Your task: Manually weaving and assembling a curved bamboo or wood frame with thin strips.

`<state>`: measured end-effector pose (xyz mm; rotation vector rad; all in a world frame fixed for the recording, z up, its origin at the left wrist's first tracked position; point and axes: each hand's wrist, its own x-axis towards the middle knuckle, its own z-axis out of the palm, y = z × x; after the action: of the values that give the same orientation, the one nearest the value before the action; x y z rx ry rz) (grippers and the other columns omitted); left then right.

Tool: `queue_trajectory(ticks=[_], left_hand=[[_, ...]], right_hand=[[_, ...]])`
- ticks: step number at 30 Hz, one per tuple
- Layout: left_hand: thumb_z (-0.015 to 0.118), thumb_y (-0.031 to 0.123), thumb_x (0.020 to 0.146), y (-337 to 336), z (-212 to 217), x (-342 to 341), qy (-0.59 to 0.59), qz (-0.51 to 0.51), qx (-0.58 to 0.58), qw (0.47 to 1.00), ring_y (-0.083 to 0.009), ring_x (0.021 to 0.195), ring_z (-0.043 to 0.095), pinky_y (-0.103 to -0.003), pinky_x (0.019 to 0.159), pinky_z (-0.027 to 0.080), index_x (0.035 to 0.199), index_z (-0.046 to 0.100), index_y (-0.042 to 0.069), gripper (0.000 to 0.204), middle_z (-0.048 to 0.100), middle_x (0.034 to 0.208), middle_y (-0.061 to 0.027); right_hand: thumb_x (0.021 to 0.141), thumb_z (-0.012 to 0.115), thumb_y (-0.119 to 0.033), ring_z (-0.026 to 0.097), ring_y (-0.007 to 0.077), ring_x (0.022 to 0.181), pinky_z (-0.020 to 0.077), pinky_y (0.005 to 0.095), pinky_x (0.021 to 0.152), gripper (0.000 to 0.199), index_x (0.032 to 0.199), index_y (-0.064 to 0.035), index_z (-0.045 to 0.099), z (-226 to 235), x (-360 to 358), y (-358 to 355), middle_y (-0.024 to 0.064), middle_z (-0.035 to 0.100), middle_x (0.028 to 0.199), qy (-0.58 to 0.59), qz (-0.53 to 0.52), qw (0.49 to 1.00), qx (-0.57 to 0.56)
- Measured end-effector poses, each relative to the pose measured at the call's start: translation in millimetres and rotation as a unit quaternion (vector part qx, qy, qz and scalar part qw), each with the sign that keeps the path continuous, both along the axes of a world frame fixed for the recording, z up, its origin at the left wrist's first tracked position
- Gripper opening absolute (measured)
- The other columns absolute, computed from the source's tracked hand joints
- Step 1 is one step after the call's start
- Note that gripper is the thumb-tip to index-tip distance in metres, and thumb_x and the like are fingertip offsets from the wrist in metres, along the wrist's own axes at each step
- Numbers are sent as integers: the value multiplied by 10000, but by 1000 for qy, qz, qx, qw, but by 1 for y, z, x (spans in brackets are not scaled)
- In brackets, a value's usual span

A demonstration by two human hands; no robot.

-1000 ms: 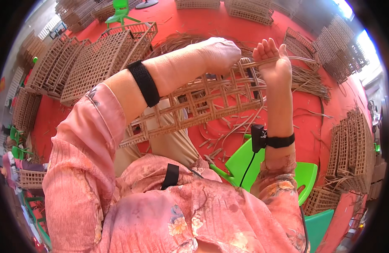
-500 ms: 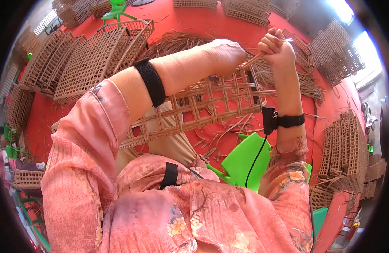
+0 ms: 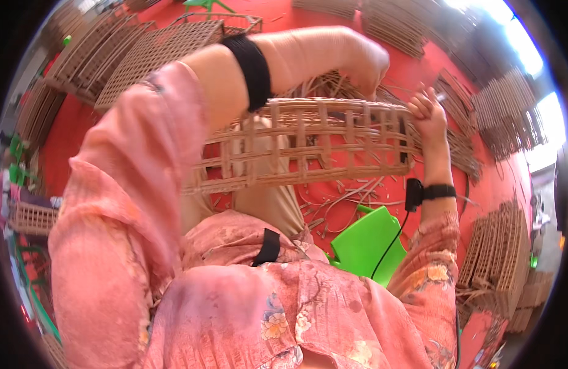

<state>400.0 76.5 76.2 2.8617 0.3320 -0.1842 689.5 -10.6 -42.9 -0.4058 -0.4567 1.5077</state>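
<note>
A brown woven basket frame (image 3: 308, 132) with open square lattice lies across my knees, its long side toward me. My left hand (image 3: 369, 64) is bent down over the far rim, smeared by motion. Its fingers are mostly hidden, so what they touch is unclear. At the frame's right end, my right hand (image 3: 429, 111) has its fingers curled in beside the corner. A small pale bit sticks out past these fingers; I cannot make out what it is. Black straps circle both forearms, and a small black device (image 3: 414, 194) with a cable sits at the right wrist.
Loose brown strands (image 3: 333, 86) lie beyond the frame, with scraps on the red floor (image 3: 302, 200). A green plastic chair (image 3: 371, 243) stands close at my right. Stacked lattice baskets (image 3: 161, 52) rise at the far left; another stack (image 3: 496, 246) stands at the right.
The basket frame has turned, so its upper rim shows level. My left hand has moved right; my right hand has shifted down and right. The strand stretched between the hands no longer shows.
</note>
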Motion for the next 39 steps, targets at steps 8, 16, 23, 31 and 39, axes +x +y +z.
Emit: queue_trajectory(ticks=[8, 16, 23, 31, 39], left_hand=[[677, 246, 900, -20, 62, -254, -175, 192, -10, 965, -275, 1057, 648, -391, 955, 504, 1168, 672, -22, 379, 691, 1123, -141], [635, 272, 980, -77, -66, -464, -457, 515, 38, 724, -129, 1005, 653, -293, 886, 504, 1176, 693, 46, 305, 717, 1071, -45], [617, 293, 992, -86, -134, -459, -548, 498, -177, 648, -148, 1118, 616, -332, 1008, 456, 1216, 679, 73, 321, 692, 1164, -32], [583, 276, 1011, -76, -158, -444, -646, 416, -353, 534, -137, 1054, 638, -310, 916, 526, 1200, 659, 55, 300, 680, 1164, -47], [516, 334, 1034, -68, -156, -432, -665, 354, -412, 513, -152, 1006, 649, -318, 904, 530, 1126, 665, 13, 365, 684, 1107, -63]], right_hand=[[1052, 419, -443, 568, 207, 816, 490, 347, 735, 540, 1273, 35, 541, -6, 33, -27, 114, 607, 928, -115, -96, 986, -69], [1010, 566, -263, 600, 210, 1164, 459, 330, 971, 498, 1435, -23, 468, -32, 88, -68, 88, 613, 1263, -622, -522, 547, -203], [995, 568, -117, 589, 133, 1103, 445, 276, 964, 292, 1251, 8, 634, 38, -150, -66, 76, 628, 1237, -701, -251, 667, 26], [954, 597, -192, 600, 243, 1090, 443, 343, 972, 311, 1174, 23, 647, 44, -308, -32, 125, 645, 1173, -838, -98, 513, 161], [977, 585, -248, 617, 245, 965, 454, 352, 894, 304, 1122, 3, 675, 22, -305, -11, 118, 670, 1010, -842, -96, 503, 168]])
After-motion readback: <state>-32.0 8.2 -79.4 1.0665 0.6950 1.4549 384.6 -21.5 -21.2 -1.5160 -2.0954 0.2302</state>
